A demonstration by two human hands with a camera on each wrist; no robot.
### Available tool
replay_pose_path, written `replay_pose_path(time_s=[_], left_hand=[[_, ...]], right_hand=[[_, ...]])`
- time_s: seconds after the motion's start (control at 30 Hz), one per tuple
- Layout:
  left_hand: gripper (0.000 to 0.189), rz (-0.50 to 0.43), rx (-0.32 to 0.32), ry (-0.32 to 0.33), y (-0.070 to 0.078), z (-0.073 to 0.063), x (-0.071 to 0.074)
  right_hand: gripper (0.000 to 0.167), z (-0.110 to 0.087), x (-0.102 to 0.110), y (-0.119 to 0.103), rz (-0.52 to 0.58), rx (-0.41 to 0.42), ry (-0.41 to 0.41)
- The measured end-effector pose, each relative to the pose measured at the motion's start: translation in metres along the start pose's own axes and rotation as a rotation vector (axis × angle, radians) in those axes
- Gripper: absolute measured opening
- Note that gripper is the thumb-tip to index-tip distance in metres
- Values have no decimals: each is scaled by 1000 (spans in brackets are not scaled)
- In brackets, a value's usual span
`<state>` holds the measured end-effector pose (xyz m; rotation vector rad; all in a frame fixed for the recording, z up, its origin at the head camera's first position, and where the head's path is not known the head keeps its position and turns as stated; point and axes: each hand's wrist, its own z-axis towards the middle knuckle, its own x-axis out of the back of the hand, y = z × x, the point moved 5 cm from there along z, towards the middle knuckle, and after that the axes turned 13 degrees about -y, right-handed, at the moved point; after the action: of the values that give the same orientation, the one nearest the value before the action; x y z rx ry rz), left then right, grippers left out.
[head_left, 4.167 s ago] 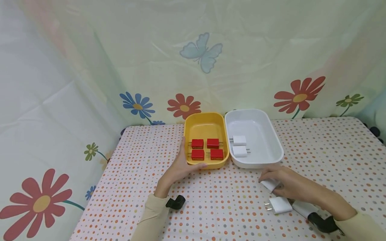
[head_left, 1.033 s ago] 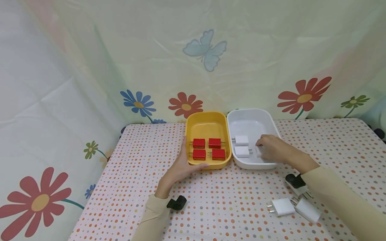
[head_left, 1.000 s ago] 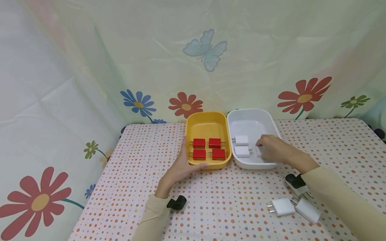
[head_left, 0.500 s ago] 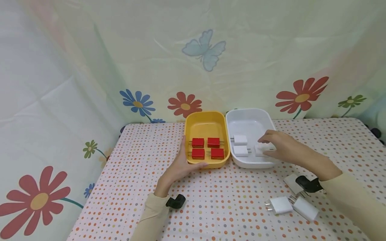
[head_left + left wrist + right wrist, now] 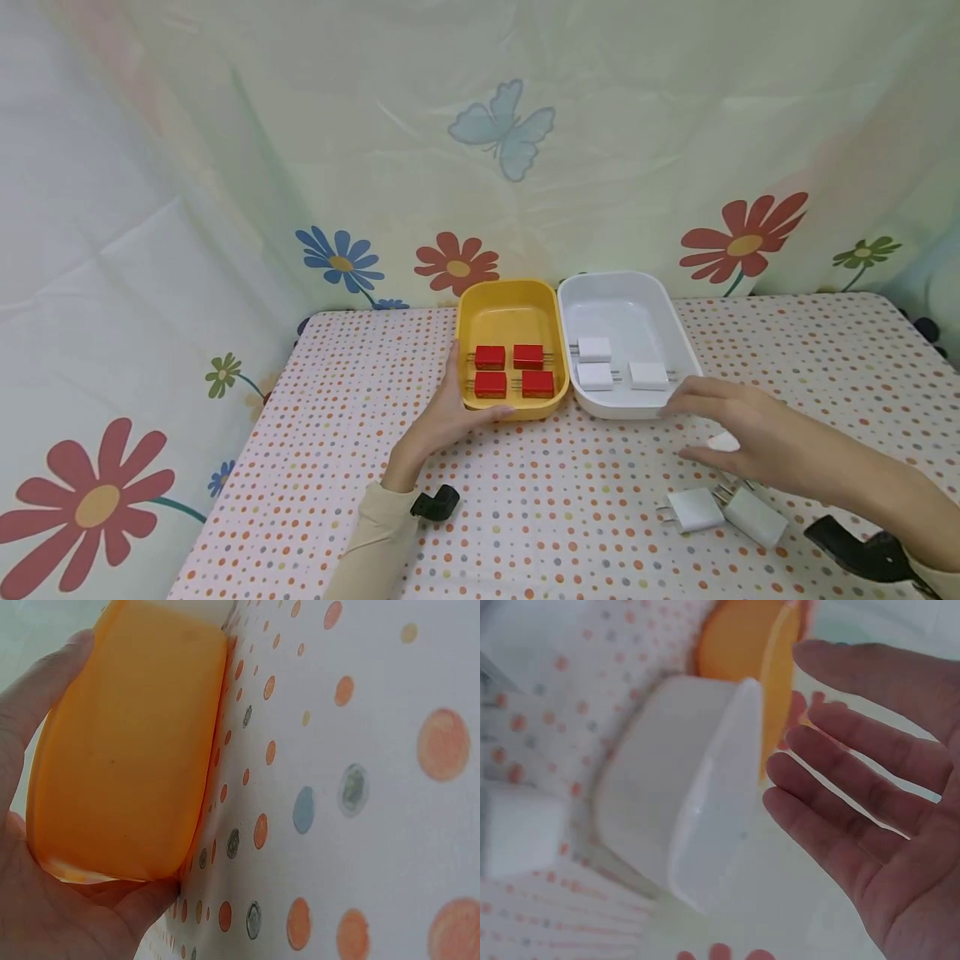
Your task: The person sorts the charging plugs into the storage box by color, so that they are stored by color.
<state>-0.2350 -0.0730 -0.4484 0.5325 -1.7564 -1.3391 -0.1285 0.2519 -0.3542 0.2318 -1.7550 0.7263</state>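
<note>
My left hand (image 5: 438, 417) holds the near left corner of a yellow tray (image 5: 512, 321), fingers along its side and thumb at the front; the left wrist view shows the orange-looking wall (image 5: 135, 750) in its grasp. Inside lie several red charger plugs (image 5: 491, 384). Beside it stands a white tray (image 5: 626, 312) with three white charger plugs, one (image 5: 648, 377) apart on the right. My right hand (image 5: 765, 433), fingers spread and holding nothing, hovers over the table past the tray's near right corner. Below it lie white charger plugs (image 5: 695, 510), one (image 5: 723, 442) partly hidden by the hand.
A dotted cloth (image 5: 540, 517) covers the table. Behind the trays hangs a curtain (image 5: 600, 167) printed with flowers and a butterfly. Each wrist wears a black camera mount (image 5: 437, 503).
My right hand has set a white charger plug down in the white tray, let it go, and moved back toward the plugs on the table. The left hand stays on the yellow tray.
</note>
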Motion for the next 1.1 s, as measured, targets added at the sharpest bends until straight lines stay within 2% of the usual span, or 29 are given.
replay_pose_path(time_s=[0.1, 0.17, 0.27, 0.33, 0.6, 0.77, 0.93, 1.1], left_hand=[[132, 0, -8, -2, 0, 1, 0], [130, -4, -22, -5, -1, 2, 0], [128, -9, -40, -7, -1, 3, 0], [128, -9, -41, -7, -1, 3, -1], [132, 8, -5, 4, 0, 0, 0], [134, 5, -5, 3, 1, 0, 1], [131, 8, 5, 0, -1, 0, 0], [131, 6, -2, 3, 1, 0, 0]], right_hand=[[45, -7, -23, 3, 42, -17, -102], [46, -11, -37, 9, 71, -62, -169], [46, -16, -53, 18, 124, -99, -217], [45, -17, -61, 22, 152, -111, -224], [40, -18, -86, 25, 197, -67, -238], [41, -15, -93, 24, 166, -36, -210], [41, -13, -97, 23, 153, -34, -227], [41, -11, -90, 20, 122, -22, -229]])
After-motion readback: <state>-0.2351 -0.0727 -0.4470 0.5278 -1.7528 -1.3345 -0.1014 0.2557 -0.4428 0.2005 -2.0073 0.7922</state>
